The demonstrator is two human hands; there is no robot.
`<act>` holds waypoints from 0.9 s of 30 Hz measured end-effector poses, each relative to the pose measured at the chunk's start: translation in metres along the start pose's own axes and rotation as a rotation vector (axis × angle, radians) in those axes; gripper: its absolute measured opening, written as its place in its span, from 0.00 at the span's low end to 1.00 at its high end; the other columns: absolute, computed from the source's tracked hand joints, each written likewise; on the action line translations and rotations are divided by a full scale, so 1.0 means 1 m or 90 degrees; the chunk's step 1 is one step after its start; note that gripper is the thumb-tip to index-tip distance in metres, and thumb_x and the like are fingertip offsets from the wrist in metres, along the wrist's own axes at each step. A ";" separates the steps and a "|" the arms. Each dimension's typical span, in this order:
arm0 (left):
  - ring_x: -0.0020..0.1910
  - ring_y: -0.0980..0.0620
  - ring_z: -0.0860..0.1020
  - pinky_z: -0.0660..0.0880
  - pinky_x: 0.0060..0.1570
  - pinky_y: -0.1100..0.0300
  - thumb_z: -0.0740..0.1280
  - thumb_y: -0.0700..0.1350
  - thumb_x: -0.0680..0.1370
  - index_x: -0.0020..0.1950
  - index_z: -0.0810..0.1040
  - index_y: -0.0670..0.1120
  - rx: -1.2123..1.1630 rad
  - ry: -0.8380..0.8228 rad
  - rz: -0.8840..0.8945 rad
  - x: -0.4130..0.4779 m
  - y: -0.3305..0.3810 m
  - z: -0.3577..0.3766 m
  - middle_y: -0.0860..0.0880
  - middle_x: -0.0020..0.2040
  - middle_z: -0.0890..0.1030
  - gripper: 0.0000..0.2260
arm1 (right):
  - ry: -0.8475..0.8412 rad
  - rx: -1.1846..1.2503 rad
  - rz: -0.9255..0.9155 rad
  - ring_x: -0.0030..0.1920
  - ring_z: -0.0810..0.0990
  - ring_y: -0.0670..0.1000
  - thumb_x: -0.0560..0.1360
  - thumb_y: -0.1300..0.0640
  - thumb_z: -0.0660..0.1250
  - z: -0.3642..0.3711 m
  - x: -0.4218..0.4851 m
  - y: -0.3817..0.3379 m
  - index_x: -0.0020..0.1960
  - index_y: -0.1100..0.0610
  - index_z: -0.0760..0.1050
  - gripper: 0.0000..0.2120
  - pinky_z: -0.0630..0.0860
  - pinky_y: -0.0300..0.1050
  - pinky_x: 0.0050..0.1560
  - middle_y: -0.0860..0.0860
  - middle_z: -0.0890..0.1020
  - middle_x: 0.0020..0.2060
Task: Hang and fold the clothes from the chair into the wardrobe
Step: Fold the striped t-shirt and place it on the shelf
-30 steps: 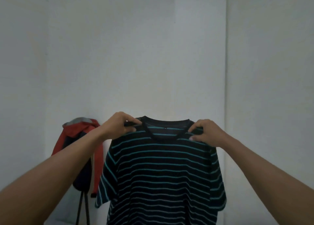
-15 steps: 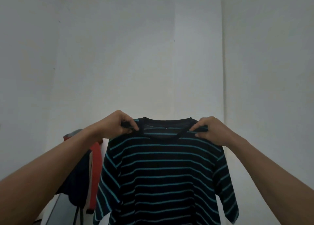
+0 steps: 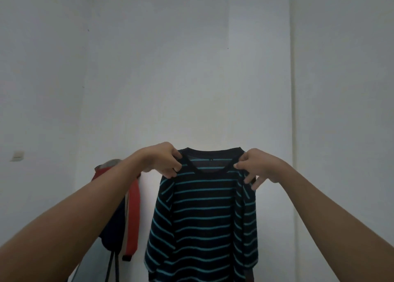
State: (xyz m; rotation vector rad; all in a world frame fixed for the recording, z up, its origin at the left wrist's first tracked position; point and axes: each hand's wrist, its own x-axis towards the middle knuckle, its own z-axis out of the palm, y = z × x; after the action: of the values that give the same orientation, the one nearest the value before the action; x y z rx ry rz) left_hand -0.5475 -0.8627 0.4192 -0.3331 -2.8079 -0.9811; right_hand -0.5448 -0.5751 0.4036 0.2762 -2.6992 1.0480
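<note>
Striped T-shirt (image 3: pixel 204 213) is held up in the air, front toward the camera, pinched at both shoulders right beside the collar (image 3: pixel 210 160). Left hand (image 3: pixel 164 161) is clenched on the shirt's left shoulder. Right hand (image 3: pixel 258 167) pinches the right shoulder with thumb and forefinger, its remaining fingers (image 3: pixel 248 178) splayed downward at the shirt's edge. Change from half a second ago: grips have been brought in toward the collar, and both sleeves now hang turned back, so the shirt reads narrower. Likely a fold has been started in mid-air, with no hanger seen. Behind the shirt, to its left, a red jacket (image 3: pixel 133 207) hangs on something with dark legs. Beyond the shirt is the white wall (image 3: pixel 191 68). No wardrobe is in view.
</note>
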 end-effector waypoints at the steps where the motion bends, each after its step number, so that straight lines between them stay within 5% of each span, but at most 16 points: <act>1: 0.51 0.47 0.84 0.82 0.53 0.54 0.68 0.36 0.76 0.74 0.69 0.40 -0.036 0.022 0.016 0.001 -0.004 0.002 0.43 0.53 0.84 0.26 | 0.011 0.017 -0.001 0.49 0.84 0.59 0.80 0.54 0.65 0.002 0.000 0.002 0.58 0.62 0.77 0.13 0.84 0.58 0.43 0.60 0.82 0.51; 5: 0.58 0.51 0.79 0.78 0.56 0.62 0.68 0.37 0.75 0.69 0.76 0.42 -0.087 0.146 0.132 0.005 -0.012 0.003 0.49 0.63 0.79 0.22 | 0.113 0.114 -0.049 0.51 0.82 0.57 0.77 0.49 0.69 0.004 0.005 0.011 0.55 0.54 0.79 0.11 0.81 0.61 0.55 0.56 0.83 0.51; 8: 0.55 0.54 0.81 0.79 0.53 0.63 0.71 0.36 0.72 0.62 0.81 0.44 -0.140 0.213 0.203 0.007 -0.012 0.001 0.51 0.58 0.82 0.18 | 0.249 0.170 -0.116 0.49 0.82 0.49 0.72 0.49 0.74 0.003 0.008 0.014 0.46 0.53 0.82 0.08 0.80 0.50 0.54 0.49 0.84 0.47; 12: 0.49 0.50 0.84 0.82 0.49 0.59 0.74 0.33 0.71 0.57 0.82 0.45 -0.237 0.252 0.274 0.006 -0.006 0.000 0.46 0.51 0.85 0.16 | 0.349 0.230 -0.177 0.47 0.81 0.48 0.67 0.50 0.80 0.002 0.005 0.011 0.43 0.57 0.79 0.14 0.81 0.48 0.50 0.49 0.82 0.46; 16: 0.53 0.46 0.83 0.81 0.52 0.56 0.72 0.28 0.71 0.58 0.81 0.43 -0.363 0.243 0.326 0.005 0.001 0.002 0.43 0.53 0.84 0.18 | 0.320 0.396 -0.219 0.41 0.83 0.51 0.67 0.61 0.80 0.003 0.003 0.006 0.42 0.60 0.70 0.18 0.83 0.51 0.42 0.54 0.82 0.42; 20: 0.54 0.40 0.82 0.82 0.52 0.49 0.68 0.25 0.72 0.61 0.77 0.45 -0.474 0.219 0.342 0.005 0.008 0.007 0.40 0.57 0.80 0.22 | 0.246 0.543 -0.249 0.43 0.78 0.57 0.69 0.71 0.71 0.007 0.009 0.002 0.41 0.56 0.66 0.16 0.78 0.68 0.51 0.58 0.75 0.44; 27: 0.52 0.42 0.80 0.82 0.47 0.49 0.64 0.25 0.75 0.60 0.73 0.47 -0.621 0.227 0.332 0.005 0.011 0.020 0.41 0.60 0.76 0.21 | 0.167 0.677 -0.261 0.47 0.83 0.57 0.75 0.74 0.67 0.015 0.005 -0.010 0.59 0.57 0.68 0.19 0.84 0.51 0.46 0.59 0.76 0.60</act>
State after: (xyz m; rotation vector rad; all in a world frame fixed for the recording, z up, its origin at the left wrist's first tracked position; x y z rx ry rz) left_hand -0.5506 -0.8412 0.4111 -0.8239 -1.6107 -1.9200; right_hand -0.5490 -0.5931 0.4011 0.7440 -1.5278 2.0608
